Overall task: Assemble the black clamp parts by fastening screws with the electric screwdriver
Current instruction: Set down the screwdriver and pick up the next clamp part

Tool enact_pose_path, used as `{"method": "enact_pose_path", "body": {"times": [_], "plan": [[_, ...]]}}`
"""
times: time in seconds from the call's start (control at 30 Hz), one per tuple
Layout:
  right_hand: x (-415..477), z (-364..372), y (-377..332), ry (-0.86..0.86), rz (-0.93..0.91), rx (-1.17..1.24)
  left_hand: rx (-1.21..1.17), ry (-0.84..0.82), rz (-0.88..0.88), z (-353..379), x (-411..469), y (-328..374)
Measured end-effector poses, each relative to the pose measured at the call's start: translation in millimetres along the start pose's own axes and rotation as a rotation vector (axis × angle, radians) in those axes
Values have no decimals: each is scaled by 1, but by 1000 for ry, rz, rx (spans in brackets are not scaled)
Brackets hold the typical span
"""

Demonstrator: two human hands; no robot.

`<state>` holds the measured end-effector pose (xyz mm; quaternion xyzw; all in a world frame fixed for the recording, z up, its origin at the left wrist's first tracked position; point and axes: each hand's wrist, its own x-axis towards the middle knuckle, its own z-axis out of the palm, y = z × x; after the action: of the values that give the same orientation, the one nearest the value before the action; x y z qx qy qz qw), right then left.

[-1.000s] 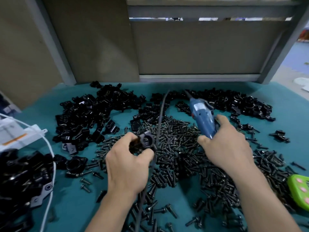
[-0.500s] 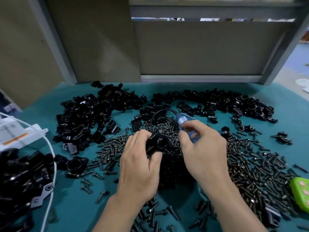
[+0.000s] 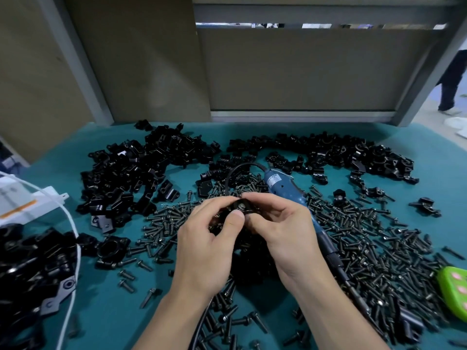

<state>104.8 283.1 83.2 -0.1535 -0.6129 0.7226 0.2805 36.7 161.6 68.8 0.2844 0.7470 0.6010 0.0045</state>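
1. Nearest, a black cable (image 3: 199, 332) runs up between the forearms over loose screws (image 3: 374, 248) on the teal mat (image 3: 106, 309).
2. Just beyond, the left hand (image 3: 202, 248) and right hand (image 3: 285, 236) meet above the screw pile, both closed on one black clamp part (image 3: 241, 207): the left thumb presses its front face, and the right fingertips (image 3: 255, 198) pinch its top edge. A pale screw head or hole shows at the part's centre; I cannot tell which.
3. Beside the right hand, the blue electric screwdriver (image 3: 283, 188) lies on the screws, handle toward the far heaps and bit end toward the person, partly hidden by the wrist. Neither hand holds it.
4. Further out, heaps of unassembled clamp pieces (image 3: 131, 173) arc across the mat; a green object (image 3: 454, 291) sits at the right edge.
5. The step in hand looks like seating or aligning a screw by finger. The next move would call for the right hand to let go, take up the driver and bring its bit squarely onto the screw while the left steadies the part.
6. Half a second ago the right hand was gripping the driver's body next to the part; now the tool is down and that hand has joined the left on the clamp.
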Motion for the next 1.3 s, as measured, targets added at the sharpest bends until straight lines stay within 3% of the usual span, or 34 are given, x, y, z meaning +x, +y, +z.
{"method": "enact_pose_path", "body": {"times": [0.3,0.63,0.93,1.3], "plan": [[-2,-1,3,28,-68,-125,-226,-6,-139,1,7,0],[-4,0,1,15,-66,37,-481,-130,-273,-13,11,6],[-4,-2,1,6,-16,42,-513,-133,-298,-12,13,5],[-3,-2,-2,18,-139,-138,-434,-128,-333,-9,14,5]]}}
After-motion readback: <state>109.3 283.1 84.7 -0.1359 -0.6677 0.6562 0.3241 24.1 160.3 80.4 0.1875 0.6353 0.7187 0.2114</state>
